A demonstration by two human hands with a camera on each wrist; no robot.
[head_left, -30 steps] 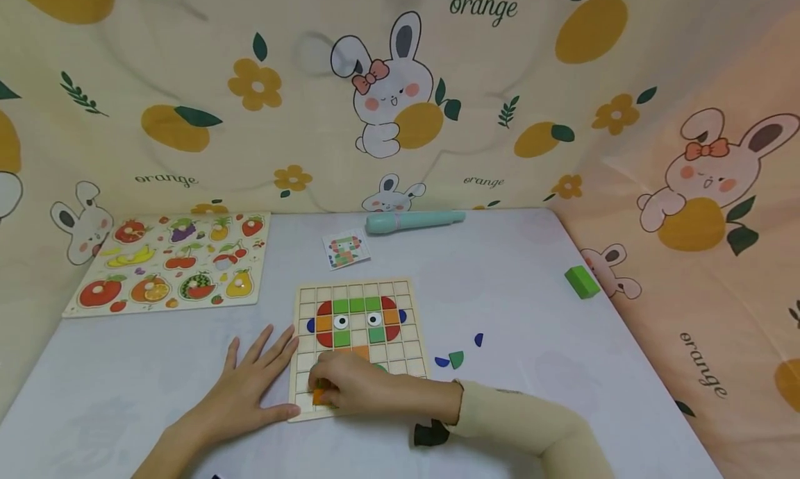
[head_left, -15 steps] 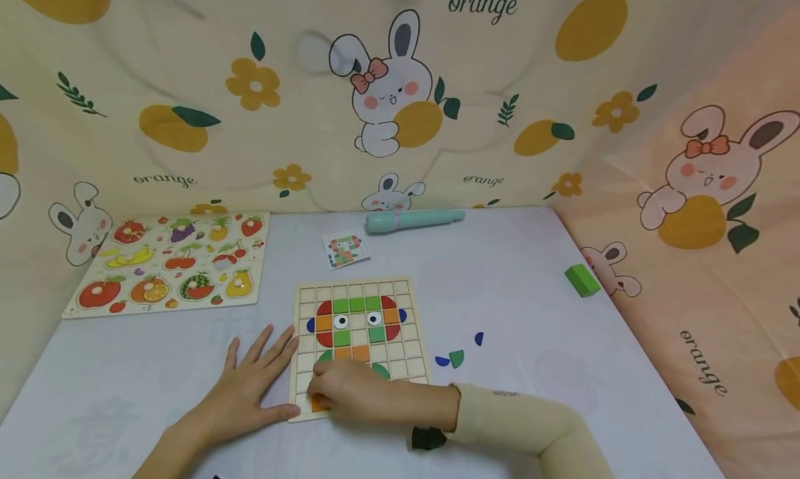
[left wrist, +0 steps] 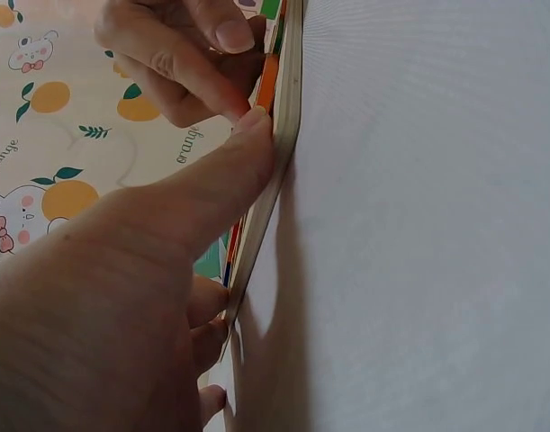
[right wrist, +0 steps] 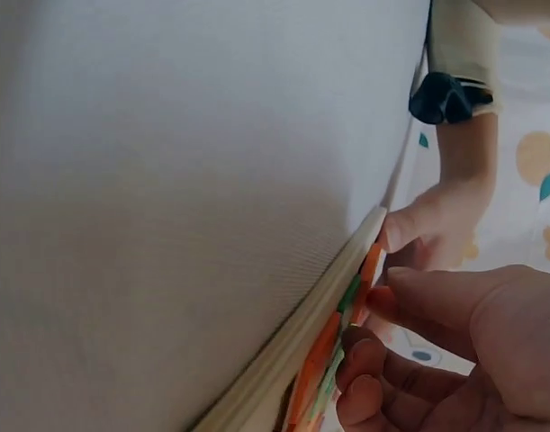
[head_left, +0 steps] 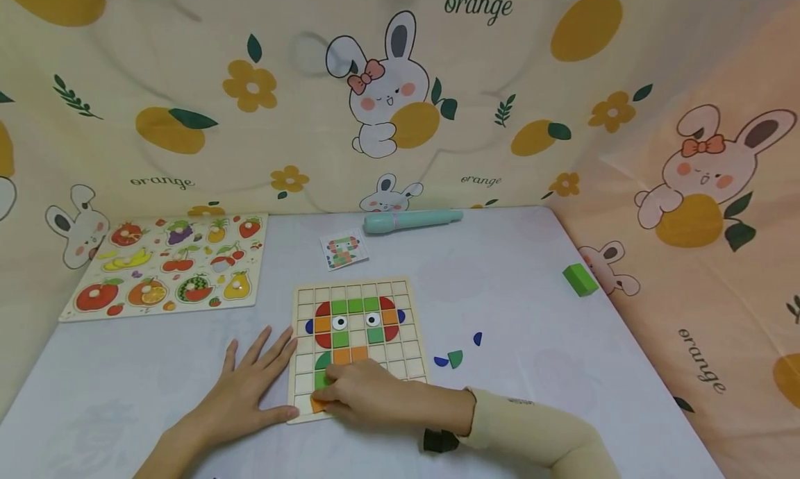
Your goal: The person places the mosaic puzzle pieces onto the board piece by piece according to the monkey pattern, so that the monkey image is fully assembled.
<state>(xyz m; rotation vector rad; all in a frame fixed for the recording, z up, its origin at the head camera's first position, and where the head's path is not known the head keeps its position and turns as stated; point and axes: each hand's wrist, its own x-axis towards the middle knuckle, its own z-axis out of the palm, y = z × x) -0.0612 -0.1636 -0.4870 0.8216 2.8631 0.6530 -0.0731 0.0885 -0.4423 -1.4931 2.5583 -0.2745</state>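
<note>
A square wooden grid board [head_left: 409, 350] lies on the table, with coloured tiles set in it as a face with two eye tiles. My left hand [head_left: 250, 389] rests flat with spread fingers along the board's left side, the thumb at its lower left corner. My right hand [head_left: 371, 392] reaches over the lower part, its index fingertip touching an orange tile [head_left: 318, 405] near that corner. In the left wrist view the right thumb [left wrist: 234, 36] stands apart from that index finger. Green tiles [head_left: 321, 380] lie just above the orange one. The right hand hides several lower cells.
Two blue half-circles [head_left: 441, 362] and a green quarter-circle [head_left: 455, 359] lie right of the board. Behind it are a pattern card [head_left: 344, 250] and a teal pen-shaped object [head_left: 412, 221]. A fruit puzzle [head_left: 178, 312] is back left, a green block [head_left: 580, 280] far right.
My right hand has shifted slightly to the right, its index finger now more extended onto the orange tile. More of the green tiles shows. The left hand stays in place.
</note>
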